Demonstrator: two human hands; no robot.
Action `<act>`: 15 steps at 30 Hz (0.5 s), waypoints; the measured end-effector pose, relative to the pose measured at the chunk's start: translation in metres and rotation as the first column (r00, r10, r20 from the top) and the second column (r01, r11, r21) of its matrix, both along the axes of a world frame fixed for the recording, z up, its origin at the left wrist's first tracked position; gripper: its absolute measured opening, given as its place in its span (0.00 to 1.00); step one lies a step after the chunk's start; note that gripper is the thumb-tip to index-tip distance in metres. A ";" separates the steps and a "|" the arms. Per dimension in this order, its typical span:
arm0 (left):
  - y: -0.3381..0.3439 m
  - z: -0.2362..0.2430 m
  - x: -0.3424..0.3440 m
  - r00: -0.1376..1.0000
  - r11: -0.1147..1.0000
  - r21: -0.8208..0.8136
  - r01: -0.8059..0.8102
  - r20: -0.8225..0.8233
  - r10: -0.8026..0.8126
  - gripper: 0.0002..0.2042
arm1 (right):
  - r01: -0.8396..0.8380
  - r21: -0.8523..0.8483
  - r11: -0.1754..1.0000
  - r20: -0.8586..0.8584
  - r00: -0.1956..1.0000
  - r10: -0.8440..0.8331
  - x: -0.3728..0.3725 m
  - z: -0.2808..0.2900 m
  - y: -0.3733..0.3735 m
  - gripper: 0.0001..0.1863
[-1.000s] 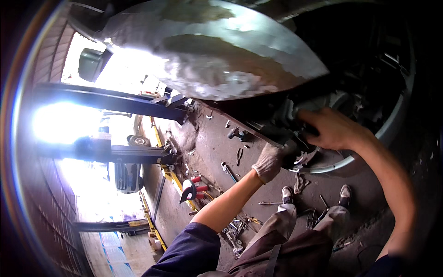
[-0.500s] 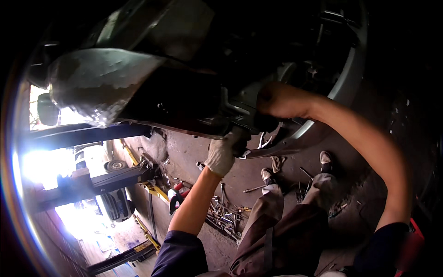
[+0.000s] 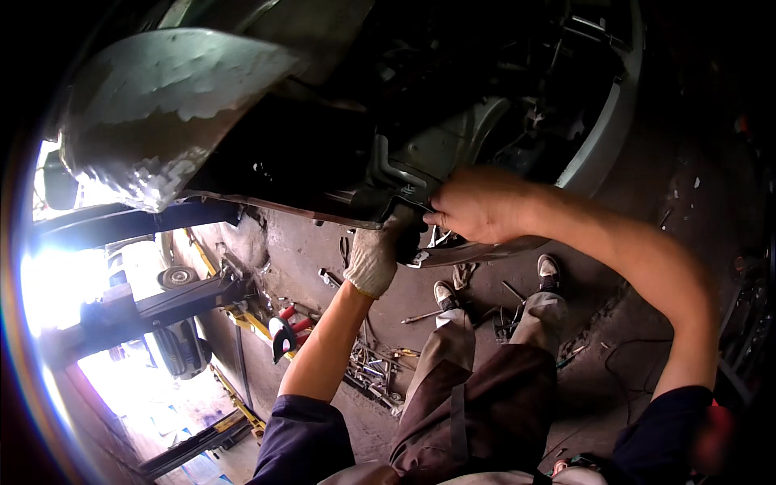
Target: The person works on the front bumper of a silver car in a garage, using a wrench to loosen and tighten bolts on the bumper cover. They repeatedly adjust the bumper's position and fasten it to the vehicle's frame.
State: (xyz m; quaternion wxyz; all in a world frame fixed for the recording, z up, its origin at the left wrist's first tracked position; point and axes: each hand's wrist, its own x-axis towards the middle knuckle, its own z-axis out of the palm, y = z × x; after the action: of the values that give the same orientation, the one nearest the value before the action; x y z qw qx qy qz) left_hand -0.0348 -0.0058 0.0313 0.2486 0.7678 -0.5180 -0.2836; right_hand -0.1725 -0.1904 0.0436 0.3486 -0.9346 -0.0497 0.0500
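Observation:
A dented grey sheet-metal panel of a car body hangs at the upper left, beside a dark open cavity. My left hand, in a pale knit glove, reaches up to the body's lower edge, its fingers curled and partly hidden under a dark bracket. My right hand, bare, is bent with its fingertips pinched at the bracket's end, just right of my left hand; what lies between them is too dark to make out. A long curved grey body piece runs along the right.
Tools lie scattered on the floor around my feet. A red-and-black object, yellow lift parts and dark steel beams are at the left, with vehicles beyond. A cable lies at the right.
My view has shifted, so the panel sits further left than a second ago. My right hand has come down and left, closer to my left hand, which stays at the lower edge.

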 end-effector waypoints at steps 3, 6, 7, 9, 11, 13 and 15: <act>-0.006 0.000 -0.003 0.827 0.946 0.118 -0.303 -0.460 0.323 0.11 | 0.125 -0.002 0.992 -0.145 0.982 -0.124 0.000 0.007 0.007 0.20; -0.009 0.004 -0.003 0.810 0.941 0.130 -0.311 -0.482 0.334 0.11 | 0.185 -0.012 0.983 -0.147 0.972 -0.185 0.001 0.012 0.012 0.13; -0.009 0.005 -0.003 0.868 0.960 0.099 -0.261 -0.412 0.278 0.10 | 0.208 -0.011 0.978 -0.146 0.967 -0.207 0.001 0.014 0.013 0.11; -0.014 0.014 -0.009 0.755 0.912 0.174 -0.371 -0.514 0.406 0.12 | 0.204 -0.018 0.979 -0.147 0.968 -0.205 0.001 0.015 0.014 0.10; -0.016 0.016 -0.012 0.675 0.880 0.193 -0.434 -0.578 0.460 0.14 | 0.203 -0.029 0.979 -0.144 0.968 -0.205 0.001 0.015 0.015 0.09; -0.014 0.011 -0.014 0.647 0.873 0.144 -0.466 -0.617 0.447 0.18 | 0.203 -0.045 0.978 -0.139 0.968 -0.207 0.002 0.014 0.017 0.09; -0.016 0.020 -0.019 0.656 0.858 0.139 -0.495 -0.588 0.474 0.17 | 0.185 -0.062 0.981 -0.132 0.973 -0.191 0.002 0.015 0.018 0.11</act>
State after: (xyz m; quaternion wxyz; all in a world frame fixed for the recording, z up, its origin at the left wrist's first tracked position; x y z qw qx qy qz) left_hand -0.0541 -0.0218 0.0515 0.4795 0.7419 -0.1926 -0.4273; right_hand -0.1706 -0.1720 0.0582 0.3312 -0.9377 0.0645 0.0823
